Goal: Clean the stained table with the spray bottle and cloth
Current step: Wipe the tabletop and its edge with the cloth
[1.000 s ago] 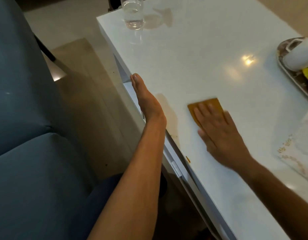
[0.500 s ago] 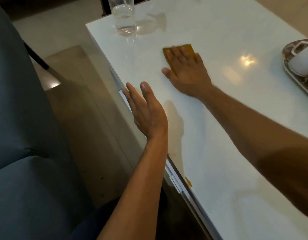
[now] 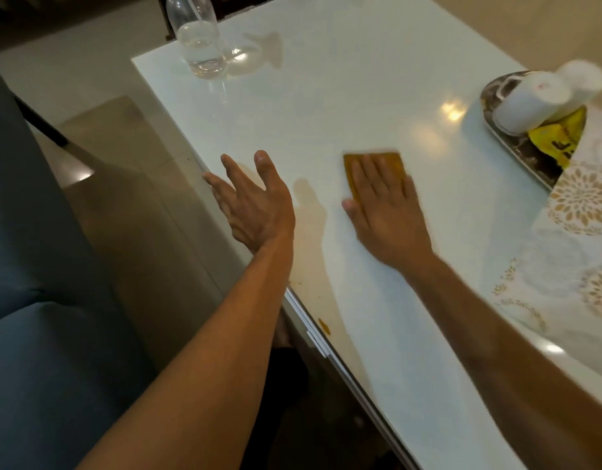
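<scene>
Half a second on, the right hand (image 3: 387, 212) had drawn the cloth (image 3: 374, 171) back from near the spray bottle toward the middle of the desk (image 3: 326, 106), while the left hand (image 3: 255, 201) had spread its fingers wider at the near edge; at far left stood a blue sofa (image 3: 38, 300); the clear spray bottle (image 3: 199, 39), partly filled, stood at the desk's far corner, well apart from both hands; the left hand was open and held nothing, its fingers at the desk's rim, though whether it touched the surface could not be told; a small orange stain (image 3: 324, 325) lay close to the near edge, apparently not yet wiped; the right hand lay flat, fingers straight, pressing the orange cloth onto the glossy top; at far right a tray (image 3: 516, 140) carried white cups (image 3: 530, 103) and a yellow packet (image 3: 560, 137), with a patterned runner (image 3: 577, 212) beside it. The cloth looked thin, soft and light, likely to bunch or slide on the slick surface, so a flat palm over its middle seemed the surest hold.
</scene>
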